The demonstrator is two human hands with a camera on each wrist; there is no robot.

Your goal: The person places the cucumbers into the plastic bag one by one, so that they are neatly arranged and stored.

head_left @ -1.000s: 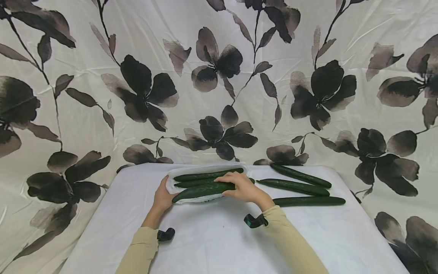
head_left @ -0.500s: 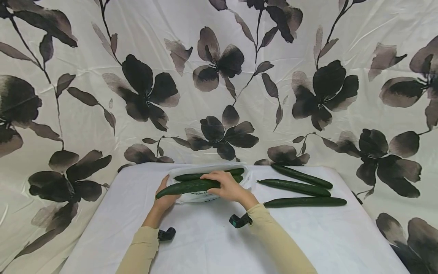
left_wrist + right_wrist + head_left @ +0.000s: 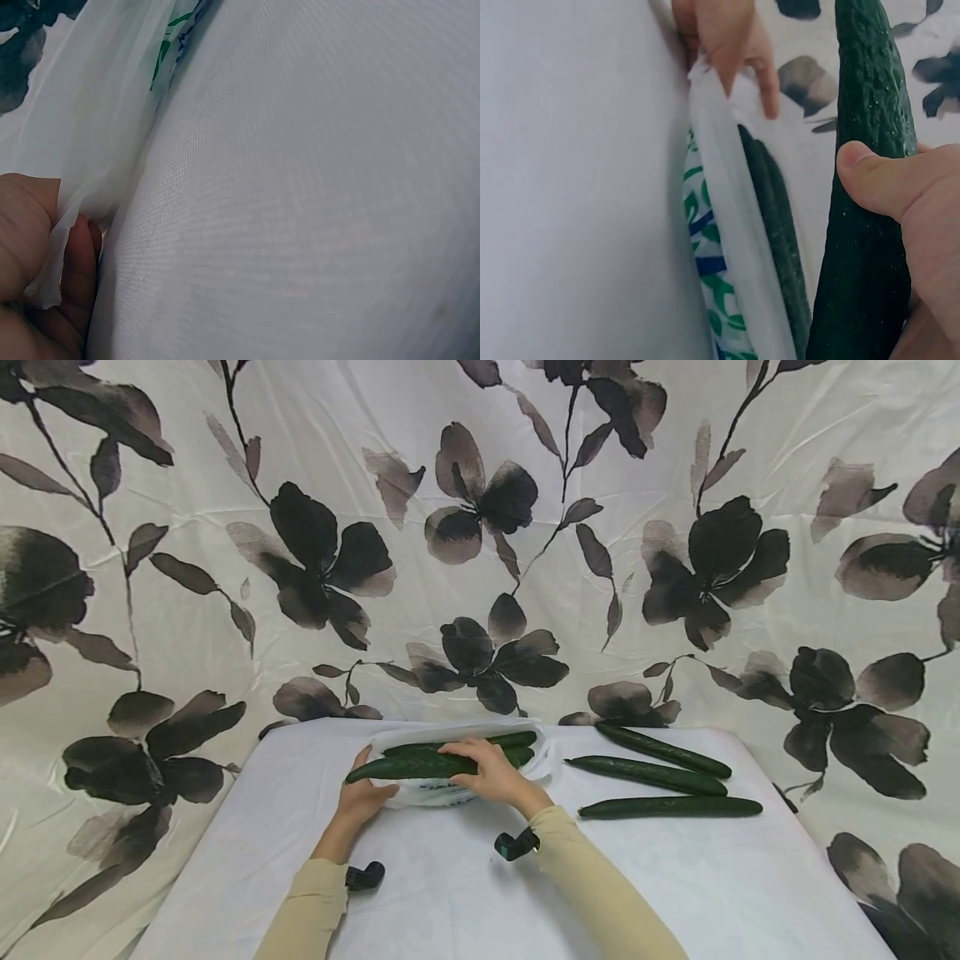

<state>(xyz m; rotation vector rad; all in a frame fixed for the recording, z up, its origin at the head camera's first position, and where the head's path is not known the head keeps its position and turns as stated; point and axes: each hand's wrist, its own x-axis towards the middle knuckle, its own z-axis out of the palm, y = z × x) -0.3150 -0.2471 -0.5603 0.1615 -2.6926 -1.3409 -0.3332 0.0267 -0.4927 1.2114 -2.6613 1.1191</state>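
My right hand [image 3: 491, 771] grips a long dark green cucumber [image 3: 408, 767], thumb on its near side in the right wrist view. That cucumber is raised over the mouth of a white plastic bag [image 3: 442, 793] printed in green and blue. At the bag's left end, my left hand [image 3: 362, 797] holds the plastic edge, which runs between thumb and fingers [image 3: 79, 262] in the left wrist view. Inside the bag lie other cucumbers [image 3: 774, 202], partly hidden by the raised one and by my right hand.
To the right of the bag, three more cucumbers lie on the white-covered table [image 3: 450, 893]: a far one [image 3: 663, 750], a middle one [image 3: 645, 774] and a near one [image 3: 671, 807]. A flower-patterned cloth [image 3: 585, 677] hangs behind the table.
My right hand has moved left with the cucumber, which now sits higher over the bag, its tip above my left hand. The left hand stays at the bag's end.
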